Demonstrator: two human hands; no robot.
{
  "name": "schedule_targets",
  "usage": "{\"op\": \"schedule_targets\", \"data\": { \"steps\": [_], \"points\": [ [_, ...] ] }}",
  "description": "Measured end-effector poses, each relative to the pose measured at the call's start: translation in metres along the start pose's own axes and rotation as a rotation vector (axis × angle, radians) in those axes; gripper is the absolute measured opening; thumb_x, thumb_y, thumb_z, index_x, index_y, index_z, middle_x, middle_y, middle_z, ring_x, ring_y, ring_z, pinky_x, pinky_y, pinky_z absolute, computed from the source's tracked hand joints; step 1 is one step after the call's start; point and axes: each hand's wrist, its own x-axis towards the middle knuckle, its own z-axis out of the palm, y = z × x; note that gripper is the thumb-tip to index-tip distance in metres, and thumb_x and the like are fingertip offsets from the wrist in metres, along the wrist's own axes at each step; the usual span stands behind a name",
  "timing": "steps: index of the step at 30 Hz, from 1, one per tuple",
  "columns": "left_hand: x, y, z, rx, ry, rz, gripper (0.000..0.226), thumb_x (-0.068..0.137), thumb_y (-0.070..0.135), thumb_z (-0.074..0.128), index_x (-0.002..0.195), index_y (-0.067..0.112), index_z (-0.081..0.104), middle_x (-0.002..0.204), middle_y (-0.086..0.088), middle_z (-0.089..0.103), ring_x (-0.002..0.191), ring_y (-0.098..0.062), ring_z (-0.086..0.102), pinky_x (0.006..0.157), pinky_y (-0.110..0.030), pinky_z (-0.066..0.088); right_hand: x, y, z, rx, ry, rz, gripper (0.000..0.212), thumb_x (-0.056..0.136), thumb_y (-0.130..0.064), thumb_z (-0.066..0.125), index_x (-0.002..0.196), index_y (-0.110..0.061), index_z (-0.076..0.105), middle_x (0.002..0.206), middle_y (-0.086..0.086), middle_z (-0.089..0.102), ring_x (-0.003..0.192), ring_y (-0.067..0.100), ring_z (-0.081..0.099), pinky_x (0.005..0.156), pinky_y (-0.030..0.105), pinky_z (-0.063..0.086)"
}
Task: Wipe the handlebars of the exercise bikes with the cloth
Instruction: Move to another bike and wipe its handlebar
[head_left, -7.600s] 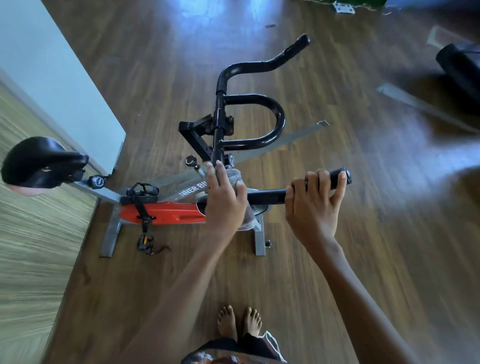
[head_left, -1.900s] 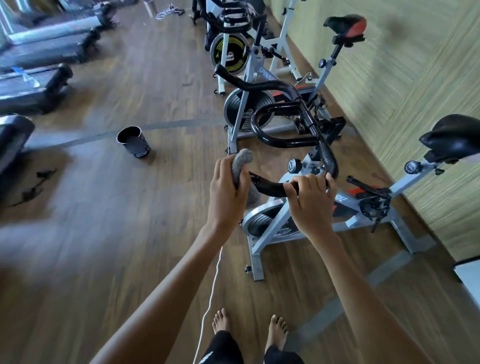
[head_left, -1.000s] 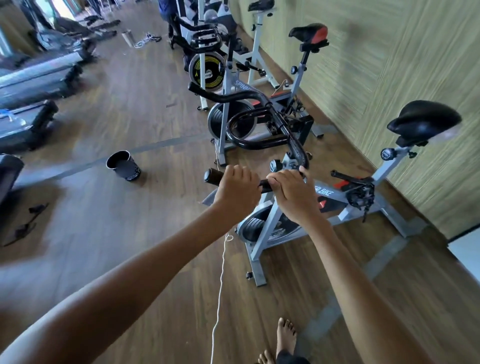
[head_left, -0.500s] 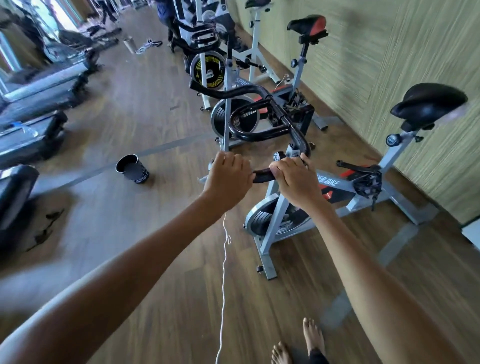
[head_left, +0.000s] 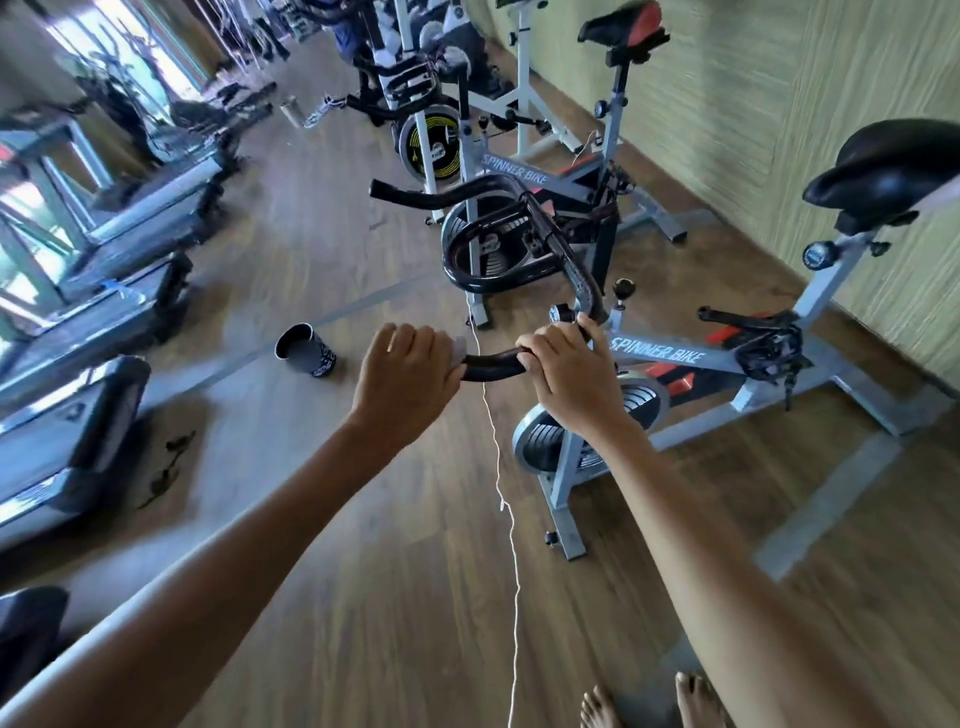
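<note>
While the near handlebar (head_left: 491, 364) runs crosswise between the two fists, its free end points out past the left hand (head_left: 405, 376). That hand is clenched over the bar end, with what looks like a cloth (head_left: 459, 349) peeking beside its fingers. Just beside it, the right hand (head_left: 569, 371) clamps the bar bare.

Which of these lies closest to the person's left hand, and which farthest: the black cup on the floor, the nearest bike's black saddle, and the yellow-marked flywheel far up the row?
Measured from the left hand in the head view:
1. Black cup: on the floor, just left of the hand.
2. Yellow-marked flywheel: up the row, beyond the next bike.
3. Black saddle: far right, by the wall.
</note>
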Motion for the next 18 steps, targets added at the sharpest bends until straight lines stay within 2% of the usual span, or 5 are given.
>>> {"op": "schedule_targets", "data": {
  "steps": [4, 6, 11, 14, 18],
  "points": [
    [0.003, 0.015, -0.001, -0.022, -0.001, -0.112, 0.026, 0.092, 0.031, 0.048, 0.091, 0.006, 0.057, 0.080, -0.011, 0.056, 0.074, -0.031, 0.050, 0.076, -0.042, 0.040, -0.002, -0.002, 0.002, 0.031, 0.021, 0.025, 0.041, 0.104, -0.036, 0.024, 0.106, -0.019, 0.062, 0.100, -0.003, 0.063, 0.104, 0.022, 0.056, 0.113, 0.040, 0.021],
    [0.004, 0.017, 0.001, -0.042, -0.012, -0.099, 0.028, 0.094, 0.032, 0.046, 0.092, 0.006, 0.058, 0.081, -0.011, 0.057, 0.075, -0.031, 0.050, 0.078, -0.042, 0.041, -0.002, 0.001, 0.002, 0.038, 0.010, -0.004, 0.045, 0.104, -0.036, 0.021, 0.111, -0.019, 0.061, 0.103, -0.003, 0.063, 0.106, 0.023, 0.056, 0.114, 0.040, 0.020],
    [-0.004, 0.004, -0.001, -0.074, 0.063, -0.066, 0.027, 0.094, 0.033, 0.049, 0.092, 0.008, 0.059, 0.085, -0.008, 0.058, 0.081, -0.030, 0.055, 0.085, -0.043, 0.044, -0.002, 0.010, 0.001, 0.031, 0.003, -0.072, 0.038, 0.102, -0.034, 0.032, 0.117, -0.016, 0.062, 0.108, -0.001, 0.064, 0.108, 0.024, 0.058, 0.112, 0.042, 0.024],
    [-0.002, 0.027, 0.009, -0.091, 0.099, -0.188, 0.020, 0.089, 0.026, 0.058, 0.091, 0.006, 0.061, 0.085, -0.008, 0.058, 0.084, -0.031, 0.054, 0.096, -0.045, 0.040, -0.002, 0.003, 0.010, 0.067, 0.078, -0.051, 0.040, 0.103, -0.033, 0.028, 0.114, -0.016, 0.063, 0.104, -0.001, 0.064, 0.107, 0.024, 0.057, 0.114, 0.043, 0.024],
    [-0.004, 0.055, 0.033, -0.097, 0.231, -0.226, 0.025, 0.090, 0.028, 0.054, 0.100, 0.008, 0.065, 0.094, -0.007, 0.063, 0.096, -0.029, 0.055, 0.111, -0.048, 0.027, -0.003, 0.006, 0.021, 0.066, 0.157, -0.097, 0.036, 0.101, -0.031, 0.030, 0.114, -0.019, 0.062, 0.106, -0.003, 0.063, 0.110, 0.022, 0.055, 0.113, 0.041, 0.022]
  ]
}}
